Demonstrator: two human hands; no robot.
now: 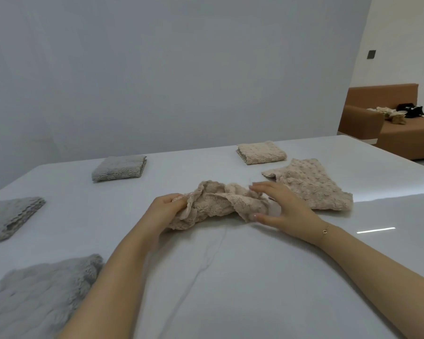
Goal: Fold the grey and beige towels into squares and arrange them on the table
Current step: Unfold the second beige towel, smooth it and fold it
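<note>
1. Head view: white table (pixel 230 289), both bare forearms reach in from the bottom edge.
2. Crumpled beige towel (pixel 216 204) lies bunched at table centre, between the two hands.
3. Left hand (pixel 164 209) grips the towel's left end, fingers curled into the fabric.
4. Right hand (pixel 279 206) arches over the towel's right end, fingers spread and only loosely bent; fingertips touch the cloth, thumb down on the table beside it. No clear pinch.
5. Thin bracelet (pixel 324 231) on the right wrist.
6. Flat beige towel (pixel 311 184) spread out just right of the crumpled one, partly behind the right hand.
7. Folded beige square (pixel 261 152) further back, right of centre.
8. Folded grey square (pixel 119 168) back left, well apart from the beige square.
9. Second grey towel (pixel 10 217), folded, at the left edge.
10. Third grey towel (pixel 39 294) near the bottom left, beside the left forearm; rumpled.
11. Brown sofa (pixel 389 123) in the far right background, with small items on it, too small to tell.
</note>
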